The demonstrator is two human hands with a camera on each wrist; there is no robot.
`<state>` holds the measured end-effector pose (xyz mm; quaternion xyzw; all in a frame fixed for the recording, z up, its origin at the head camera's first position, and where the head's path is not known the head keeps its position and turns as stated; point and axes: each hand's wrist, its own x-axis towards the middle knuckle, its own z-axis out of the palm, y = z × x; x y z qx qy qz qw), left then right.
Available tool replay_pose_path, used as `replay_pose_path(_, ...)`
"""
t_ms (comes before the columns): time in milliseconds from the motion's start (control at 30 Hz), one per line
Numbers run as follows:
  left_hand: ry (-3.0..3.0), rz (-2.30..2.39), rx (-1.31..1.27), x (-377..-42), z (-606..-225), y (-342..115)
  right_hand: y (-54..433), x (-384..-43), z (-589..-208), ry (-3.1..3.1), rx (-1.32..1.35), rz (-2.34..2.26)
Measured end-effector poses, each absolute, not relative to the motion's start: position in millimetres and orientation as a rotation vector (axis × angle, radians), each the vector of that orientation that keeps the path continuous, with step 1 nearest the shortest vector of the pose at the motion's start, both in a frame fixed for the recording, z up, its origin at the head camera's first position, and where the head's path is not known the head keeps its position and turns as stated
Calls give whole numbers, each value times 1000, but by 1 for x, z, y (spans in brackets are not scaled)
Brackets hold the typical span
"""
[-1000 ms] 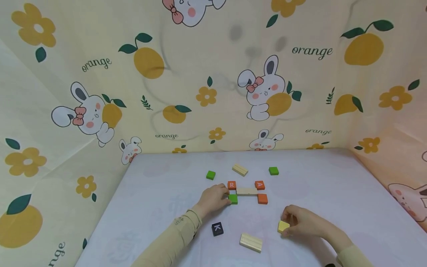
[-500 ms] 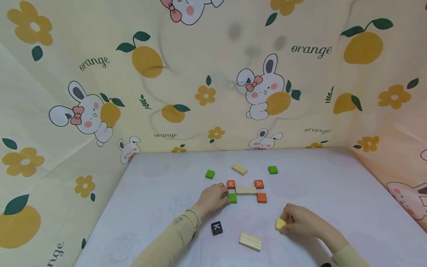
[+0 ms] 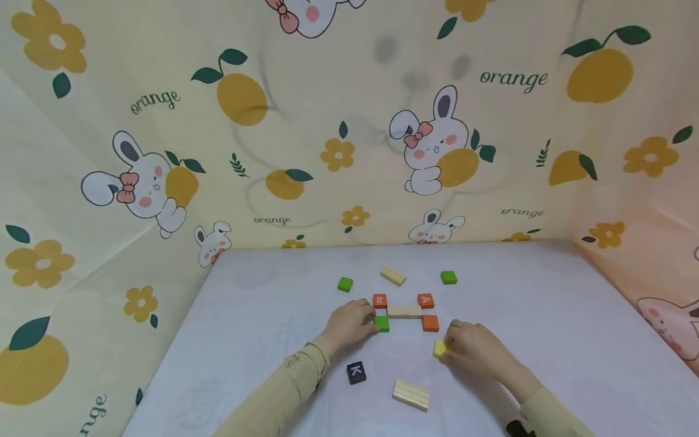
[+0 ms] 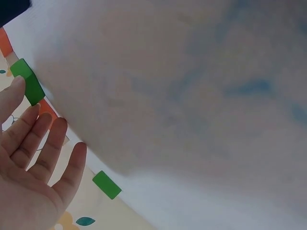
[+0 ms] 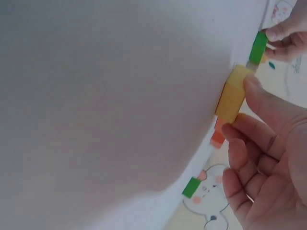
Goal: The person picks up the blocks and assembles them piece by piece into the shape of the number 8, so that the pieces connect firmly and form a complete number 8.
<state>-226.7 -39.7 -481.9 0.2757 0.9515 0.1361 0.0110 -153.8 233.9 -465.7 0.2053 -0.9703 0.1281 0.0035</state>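
With right hand (image 3: 476, 349) pinching yellow block (image 3: 439, 349), lower right of the frame's centre, and left hand (image 3: 349, 324) pinching green block (image 3: 383, 324) nearer centre, move low and level, clear of the nearest orange block (image 3: 431, 323).

Toward the table's (image 3: 256, 340) near edge, itself falling outside the head view, the left sleeve (image 3: 270, 391) and right sleeve (image 3: 554, 414) are running out of sight, a black thing (image 3: 516, 428) by the latter is showing too little to name, and print (image 3: 293, 360) on the former is coming out too tiny for me to read. Farther from that edge, the right hand (image 3: 477, 347) is hiding the right part of the yellow block (image 3: 439, 349), and the left hand (image 3: 351, 323) is covering the left edge of a green block (image 3: 383, 324). In the left wrist view, blue marks (image 4: 252, 88) are blurring and a cut-off dark thing (image 4: 12, 9) is defying naming.
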Motion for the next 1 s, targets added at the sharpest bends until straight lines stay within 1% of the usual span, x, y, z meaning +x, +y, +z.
replay_pose_path(433,2968,419,851,-226,-481,-39,210,-164,-467,-3035,524,282)
replay_pose_path(1000,2972,425,846,-228,-484,-39,200,-169,-466,-3086,390,396)
